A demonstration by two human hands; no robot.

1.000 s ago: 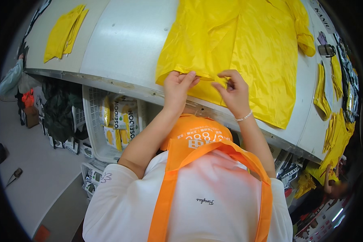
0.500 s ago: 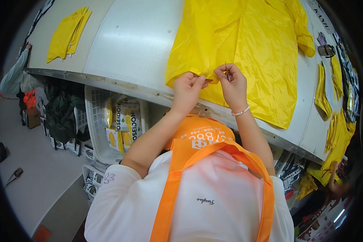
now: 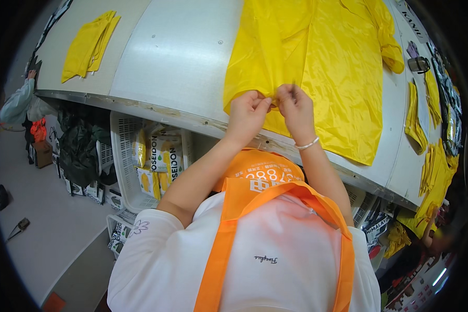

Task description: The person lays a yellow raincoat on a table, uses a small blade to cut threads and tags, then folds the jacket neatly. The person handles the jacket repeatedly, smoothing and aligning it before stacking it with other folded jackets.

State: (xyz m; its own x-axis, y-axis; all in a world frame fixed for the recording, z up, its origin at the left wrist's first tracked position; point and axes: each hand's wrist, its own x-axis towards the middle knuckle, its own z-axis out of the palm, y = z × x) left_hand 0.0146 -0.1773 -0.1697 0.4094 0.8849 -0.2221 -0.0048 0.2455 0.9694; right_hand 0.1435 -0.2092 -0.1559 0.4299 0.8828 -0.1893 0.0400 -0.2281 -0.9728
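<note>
A broad, pale table [image 3: 177,47] bears the yellow garment [image 3: 343,78], whose lower part lies toward the person, probably to keep its edge within easy reach. The left hand [image 3: 249,112] pinches that edge between thumb and fingers, apparently to steady the slippery cloth. The right hand [image 3: 295,106] works close beside it, fingers bent inward; blur hides their tips, so I cannot tell what they grip. The garment looks thin and glossy, with a lengthwise line down its body, a sleeve at the far right, and fine creases throughout
</note>
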